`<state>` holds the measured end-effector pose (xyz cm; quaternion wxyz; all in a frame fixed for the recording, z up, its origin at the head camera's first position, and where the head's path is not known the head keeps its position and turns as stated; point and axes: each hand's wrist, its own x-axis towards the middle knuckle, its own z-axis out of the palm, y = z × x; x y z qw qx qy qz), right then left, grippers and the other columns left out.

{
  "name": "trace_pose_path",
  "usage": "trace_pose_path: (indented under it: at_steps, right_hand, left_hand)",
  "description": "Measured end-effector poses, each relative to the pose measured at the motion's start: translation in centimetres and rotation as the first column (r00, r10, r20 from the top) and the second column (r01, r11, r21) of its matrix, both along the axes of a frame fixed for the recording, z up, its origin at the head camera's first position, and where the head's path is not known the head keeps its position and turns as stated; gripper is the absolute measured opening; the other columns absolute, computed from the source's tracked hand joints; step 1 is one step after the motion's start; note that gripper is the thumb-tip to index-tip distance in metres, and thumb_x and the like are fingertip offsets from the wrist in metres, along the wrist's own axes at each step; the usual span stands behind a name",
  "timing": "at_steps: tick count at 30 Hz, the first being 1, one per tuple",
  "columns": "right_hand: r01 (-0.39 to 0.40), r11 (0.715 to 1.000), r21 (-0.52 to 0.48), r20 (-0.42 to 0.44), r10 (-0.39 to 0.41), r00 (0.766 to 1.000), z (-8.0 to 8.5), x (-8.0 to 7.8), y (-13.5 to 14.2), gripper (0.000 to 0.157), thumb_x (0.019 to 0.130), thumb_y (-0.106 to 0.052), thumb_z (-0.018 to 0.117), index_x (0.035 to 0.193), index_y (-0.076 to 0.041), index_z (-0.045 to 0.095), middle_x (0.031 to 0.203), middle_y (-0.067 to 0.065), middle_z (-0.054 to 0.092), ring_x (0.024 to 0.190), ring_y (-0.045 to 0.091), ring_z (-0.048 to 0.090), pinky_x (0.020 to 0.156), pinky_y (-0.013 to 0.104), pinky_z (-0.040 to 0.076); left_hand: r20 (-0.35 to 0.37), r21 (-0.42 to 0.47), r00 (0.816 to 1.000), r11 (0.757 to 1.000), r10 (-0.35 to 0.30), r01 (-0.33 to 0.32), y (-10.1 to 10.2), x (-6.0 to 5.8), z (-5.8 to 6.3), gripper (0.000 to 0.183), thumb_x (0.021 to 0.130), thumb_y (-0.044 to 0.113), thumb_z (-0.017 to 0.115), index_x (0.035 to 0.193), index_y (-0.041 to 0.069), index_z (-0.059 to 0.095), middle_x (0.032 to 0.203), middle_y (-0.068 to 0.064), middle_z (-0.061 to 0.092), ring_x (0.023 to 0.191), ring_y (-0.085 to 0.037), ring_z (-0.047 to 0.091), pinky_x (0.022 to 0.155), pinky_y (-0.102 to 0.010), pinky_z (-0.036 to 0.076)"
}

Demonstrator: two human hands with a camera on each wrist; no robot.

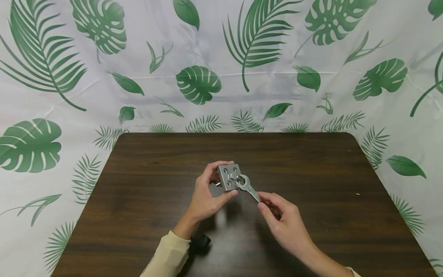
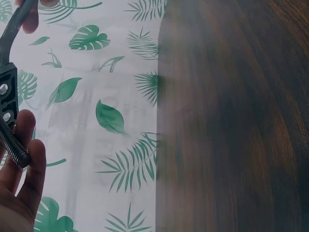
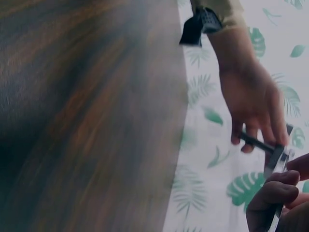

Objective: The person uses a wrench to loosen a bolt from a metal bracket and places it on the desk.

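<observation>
My left hand (image 1: 204,196) grips a square grey metal plate (image 1: 225,184) by its edges, thumb below and fingers above, raised over the table. The plate has several round recesses in its face. From its back sticks a threaded rod (image 2: 14,149), seen in the left wrist view beside the left fingers. My right hand (image 1: 284,221) pinches the handle of a silver wrench (image 1: 253,193) between thumb and fingers. The wrench's open head meets the lower right corner of the plate, at a bolt there. In the right wrist view the right fingers (image 3: 275,193) curl round the wrench handle.
Beneath both hands spreads a dark wood-grain table (image 1: 149,169). A white cloth with green leaf prints (image 1: 221,104) hangs behind it and at its sides. A black wrist-worn device (image 1: 200,243) sits at the left sleeve (image 1: 169,252).
</observation>
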<state>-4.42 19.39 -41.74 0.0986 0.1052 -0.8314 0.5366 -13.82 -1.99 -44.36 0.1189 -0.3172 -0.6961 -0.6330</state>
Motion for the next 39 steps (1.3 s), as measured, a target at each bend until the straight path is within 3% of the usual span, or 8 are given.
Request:
trace_pose_path:
  at_steps: [10,17,20,26,39]
  right_hand:
    - [0.003,1.000,-0.023,0.087,-0.001,0.996,-0.2,0.4,-1.1,0.024,0.096,-0.003,0.060,0.120,-0.004,0.064,0.097,0.002,0.063,0.066,0.012,0.057,0.055,0.025,0.045]
    - [-0.011,0.999,-0.032,0.069,0.013,0.998,-0.2,0.2,-1.4,0.026,0.096,-0.004,0.060,0.122,-0.002,0.064,0.100,0.001,0.063,0.069,0.009,0.056,0.056,0.025,0.045]
    - [-0.021,0.999,-0.046,0.046,0.023,0.999,-0.2,0.0,-1.5,0.027,0.096,-0.003,0.061,0.122,-0.001,0.066,0.094,-0.001,0.061,0.066,0.008,0.051,0.053,0.024,0.043]
    - [-0.021,0.996,-0.086,0.014,0.022,1.000,-0.3,-0.5,-1.3,0.027,0.095,-0.003,0.062,0.121,-0.004,0.069,0.076,-0.002,0.051,0.056,0.006,0.041,0.045,0.024,0.035]
    - [-0.072,0.997,-0.036,-0.086,0.068,0.994,-1.2,-2.0,0.0,0.030,0.090,0.005,0.065,0.119,-0.002,0.070,0.075,-0.003,0.052,0.058,0.011,0.044,0.046,0.026,0.037]
  left_hand:
    - [-0.088,0.015,0.993,0.997,0.076,-0.075,0.7,1.4,2.9,0.068,0.068,-0.001,0.085,0.128,-0.006,0.052,0.122,-0.018,0.064,0.077,-0.016,0.064,0.068,-0.035,0.052]
    - [-0.171,0.058,0.975,0.989,0.142,-0.134,1.1,1.4,2.9,0.070,0.064,-0.003,0.085,0.124,-0.011,0.051,0.117,-0.022,0.065,0.080,-0.018,0.067,0.064,-0.034,0.052]
    - [-0.187,0.065,0.970,0.987,0.155,-0.145,1.0,1.3,2.7,0.070,0.064,-0.003,0.085,0.125,-0.011,0.051,0.117,-0.022,0.065,0.080,-0.018,0.067,0.064,-0.034,0.052]
    - [-0.187,0.067,0.975,0.991,0.124,-0.113,0.8,1.2,2.6,0.069,0.065,-0.002,0.084,0.125,-0.011,0.051,0.120,-0.023,0.064,0.082,-0.018,0.067,0.064,-0.036,0.052]
    - [-0.103,0.029,0.995,1.000,0.002,0.001,0.0,1.2,2.7,0.070,0.067,-0.007,0.082,0.128,-0.008,0.049,0.124,-0.022,0.062,0.081,-0.018,0.064,0.065,-0.036,0.050]
